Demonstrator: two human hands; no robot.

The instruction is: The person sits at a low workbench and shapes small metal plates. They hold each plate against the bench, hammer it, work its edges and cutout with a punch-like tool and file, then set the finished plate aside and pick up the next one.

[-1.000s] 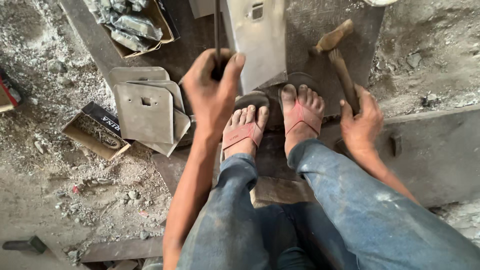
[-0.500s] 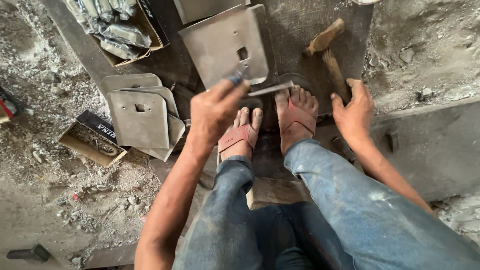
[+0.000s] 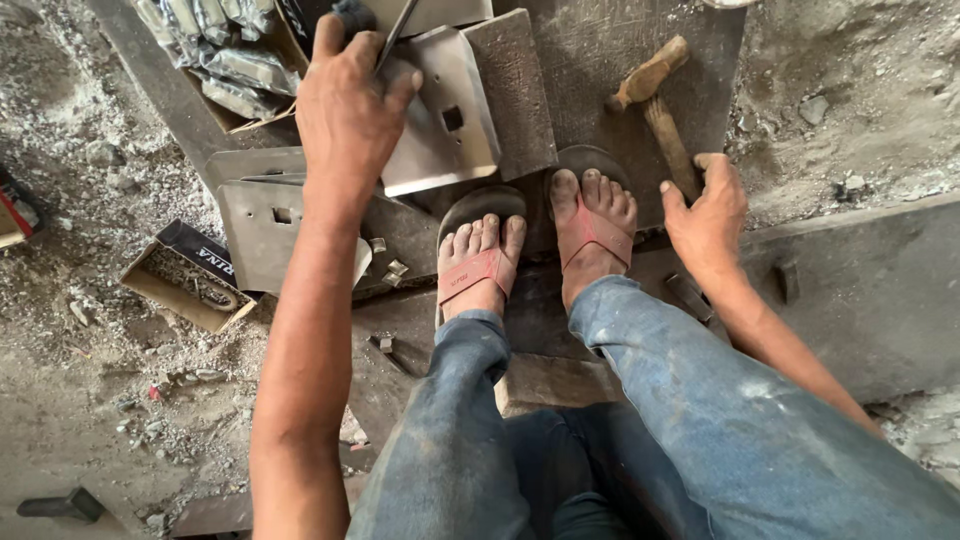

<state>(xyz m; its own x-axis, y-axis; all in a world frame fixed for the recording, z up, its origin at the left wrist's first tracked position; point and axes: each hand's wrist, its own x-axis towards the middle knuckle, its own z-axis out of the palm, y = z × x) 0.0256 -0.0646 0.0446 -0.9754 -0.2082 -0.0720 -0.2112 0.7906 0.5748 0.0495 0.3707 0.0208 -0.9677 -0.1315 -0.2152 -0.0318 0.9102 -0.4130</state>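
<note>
My left hand [image 3: 350,110] is stretched forward and gripped around a thin metal rod [image 3: 395,35], resting over a flat steel plate [image 3: 445,125] with a small square hole. My right hand [image 3: 708,215] lies on the dark work slab, fingers loosely apart, touching the lower end of a wooden-handled hammer [image 3: 655,100]. Both my feet in red-strapped sandals [image 3: 535,245] are planted on the slab between the hands. My legs in blue jeans fill the lower frame.
A stack of similar punched steel plates [image 3: 262,215] lies to the left. A cardboard box of wrapped parts [image 3: 225,60] sits at top left, a small open carton [image 3: 185,275] on the rubble-strewn ground. A heavy dark block [image 3: 515,90] stands beside the plate.
My left hand has reached further forward and left with the rod, over the plate. The right hand has stayed by the hammer's handle. The view has drawn closer.
</note>
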